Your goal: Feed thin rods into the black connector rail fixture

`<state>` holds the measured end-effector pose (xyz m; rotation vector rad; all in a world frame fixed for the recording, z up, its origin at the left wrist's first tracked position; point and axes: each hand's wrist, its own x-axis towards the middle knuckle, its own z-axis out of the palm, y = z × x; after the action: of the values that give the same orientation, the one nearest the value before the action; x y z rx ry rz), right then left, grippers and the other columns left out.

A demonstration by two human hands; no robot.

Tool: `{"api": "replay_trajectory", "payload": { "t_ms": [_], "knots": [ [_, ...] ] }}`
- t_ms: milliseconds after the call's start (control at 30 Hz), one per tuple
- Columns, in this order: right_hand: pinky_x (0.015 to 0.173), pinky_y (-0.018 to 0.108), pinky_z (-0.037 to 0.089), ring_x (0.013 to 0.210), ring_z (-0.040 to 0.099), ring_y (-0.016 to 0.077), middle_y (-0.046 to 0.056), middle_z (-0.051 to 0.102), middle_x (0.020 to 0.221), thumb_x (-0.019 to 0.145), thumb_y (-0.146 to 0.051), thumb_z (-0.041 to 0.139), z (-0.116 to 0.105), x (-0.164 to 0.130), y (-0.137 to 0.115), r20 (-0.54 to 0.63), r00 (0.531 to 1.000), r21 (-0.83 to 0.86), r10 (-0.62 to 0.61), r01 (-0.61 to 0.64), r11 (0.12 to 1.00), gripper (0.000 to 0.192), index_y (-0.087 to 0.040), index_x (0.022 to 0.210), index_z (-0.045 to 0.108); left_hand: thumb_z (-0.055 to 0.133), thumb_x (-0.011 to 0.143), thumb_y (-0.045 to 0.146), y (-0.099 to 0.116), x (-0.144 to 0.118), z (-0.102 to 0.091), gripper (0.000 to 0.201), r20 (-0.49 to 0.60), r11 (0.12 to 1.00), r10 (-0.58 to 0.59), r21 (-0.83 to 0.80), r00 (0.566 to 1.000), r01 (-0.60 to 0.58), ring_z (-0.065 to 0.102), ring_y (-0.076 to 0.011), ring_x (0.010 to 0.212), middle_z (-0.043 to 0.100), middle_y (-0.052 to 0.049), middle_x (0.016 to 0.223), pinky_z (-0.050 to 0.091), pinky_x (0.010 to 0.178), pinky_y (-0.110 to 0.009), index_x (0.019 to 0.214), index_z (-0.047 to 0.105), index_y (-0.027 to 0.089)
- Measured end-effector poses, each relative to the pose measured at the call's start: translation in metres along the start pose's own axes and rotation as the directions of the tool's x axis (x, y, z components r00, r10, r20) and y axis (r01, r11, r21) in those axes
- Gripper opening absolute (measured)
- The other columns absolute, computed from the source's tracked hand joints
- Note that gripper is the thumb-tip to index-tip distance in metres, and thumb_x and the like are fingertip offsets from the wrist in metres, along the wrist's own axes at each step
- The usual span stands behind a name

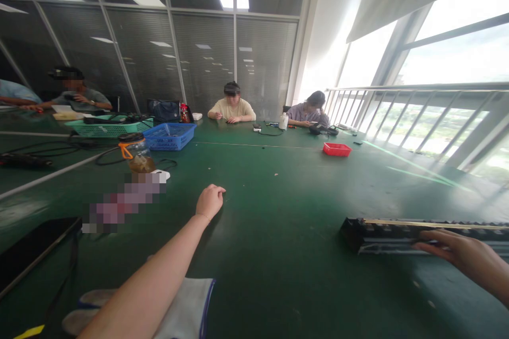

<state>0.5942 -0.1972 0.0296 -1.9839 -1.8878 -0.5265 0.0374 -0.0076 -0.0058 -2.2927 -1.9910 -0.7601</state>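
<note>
My left hand is over the middle of the green table, its fingers curled and pressed together; what they hold, if anything, is too small to make out. At the right, my right hand has its fingers and thumb closed at the near side of a long black ridged bar. A thin pale yellow strip runs along the top of that bar. The bar's far end lies outside the view. Below my left forearm lies a grey work glove with blue edging, partly hidden by the arm.
A black flat device and a drink jar stand at the left. Beyond are a blue basket, a green basket and a red tray. Several people sit around the far side of the table.
</note>
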Motion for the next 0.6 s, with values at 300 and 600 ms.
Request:
{"api": "replay_trajectory", "payload": {
  "t_ms": [300,600],
  "knots": [
    [0.046,0.026,0.041,0.054,0.061,0.0193,0.010,0.066,0.074,0.064,-0.077,0.035,0.008,0.004,-0.041,0.144,0.986,0.110,-0.085,0.069,0.992,0.059,-0.028,0.072,0.067,0.039,0.079,0.017,0.003,0.001,-0.001,0.030,0.014,1.000,-0.026,-0.014,1.000,0.026,0.057,-0.0169,0.084,0.061,-0.005,0.093,0.045,0.077,-0.027,0.087,0.068,0.022],
    [0.052,0.023,0.041,0.058,0.058,0.0127,0.001,0.059,0.066,0.082,-0.057,0.033,0.012,0.018,-0.187,-0.022,0.951,0.204,-0.308,0.306,0.930,0.045,-0.021,0.070,0.057,0.039,0.078,0.018,-0.001,0.000,0.000,0.030,0.013,1.000,0.001,-0.006,1.000,-0.001,0.057,-0.0177,0.085,0.061,-0.004,0.095,0.044,0.076,-0.027,0.087,0.068,0.022]
  ]
}}
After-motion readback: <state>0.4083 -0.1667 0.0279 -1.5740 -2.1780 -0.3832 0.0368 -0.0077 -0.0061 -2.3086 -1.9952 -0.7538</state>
